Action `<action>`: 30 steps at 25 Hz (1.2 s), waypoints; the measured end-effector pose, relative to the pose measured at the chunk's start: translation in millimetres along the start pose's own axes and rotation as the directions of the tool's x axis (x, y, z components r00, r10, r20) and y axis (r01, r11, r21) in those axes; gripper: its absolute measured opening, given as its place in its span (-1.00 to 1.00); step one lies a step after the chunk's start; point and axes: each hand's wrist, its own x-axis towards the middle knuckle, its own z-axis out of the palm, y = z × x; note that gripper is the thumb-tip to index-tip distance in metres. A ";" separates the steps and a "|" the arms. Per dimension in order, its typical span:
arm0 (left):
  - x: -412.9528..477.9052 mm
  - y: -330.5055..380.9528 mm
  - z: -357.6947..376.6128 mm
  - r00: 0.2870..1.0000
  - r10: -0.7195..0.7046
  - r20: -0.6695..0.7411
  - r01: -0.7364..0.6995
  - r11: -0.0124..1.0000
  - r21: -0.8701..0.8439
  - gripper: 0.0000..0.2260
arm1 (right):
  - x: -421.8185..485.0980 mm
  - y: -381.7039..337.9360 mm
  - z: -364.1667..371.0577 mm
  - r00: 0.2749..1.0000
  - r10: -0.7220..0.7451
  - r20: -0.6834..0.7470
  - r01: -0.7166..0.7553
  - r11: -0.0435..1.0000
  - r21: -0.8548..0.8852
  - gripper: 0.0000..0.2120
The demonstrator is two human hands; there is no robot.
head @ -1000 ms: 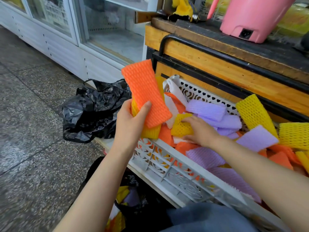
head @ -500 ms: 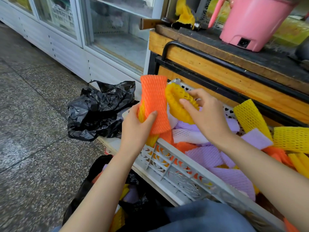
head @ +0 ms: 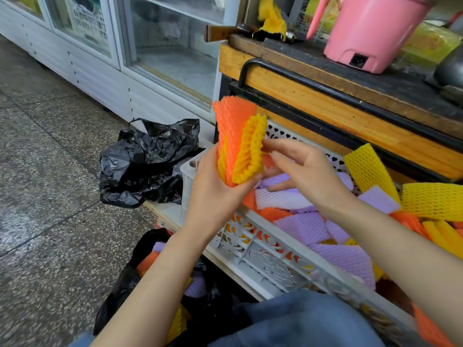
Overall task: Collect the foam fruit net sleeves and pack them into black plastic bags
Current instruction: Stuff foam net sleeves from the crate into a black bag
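Left hand [head: 213,181] grips an upright bundle, fingers wrapped round its base: orange sleeve [head: 230,126] behind, yellow sleeve [head: 250,151] in front. Right hand [head: 305,171] is loose, fingers spread, fingertips touching the yellow sleeve's right edge, not pinching. Bundle sits over the left corner of the white crate [head: 263,259]. Crate holds a loose pile of purple sleeves [head: 303,226] plus orange and yellow ones. Open black bag [head: 120,286] on the floor, near left, sleeves inside. Crumpled black bag [head: 145,161] left of the crate. Pink tub [head: 370,33] on wooden counter [head: 325,101], far right.
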 end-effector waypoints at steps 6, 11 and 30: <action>4.8 -2.5 5.6 0.993 -0.101 -0.056 0.098 0.994 -0.051 -0.52 | -2.7 90.0 -49.2 0.976 0.211 0.048 -0.171 0.886 -0.430 -0.75; 3.8 -3.0 6.6 0.990 -0.132 -0.043 0.129 0.990 -0.061 -0.58 | -8.6 146.5 -54.3 0.919 0.313 0.238 -0.064 0.716 -0.695 -0.51; -2.0 -3.8 6.6 0.985 -0.174 -0.016 0.172 0.983 -0.058 -0.56 | 37.2 133.1 -50.4 0.928 0.338 0.157 -0.119 0.669 -0.734 -0.36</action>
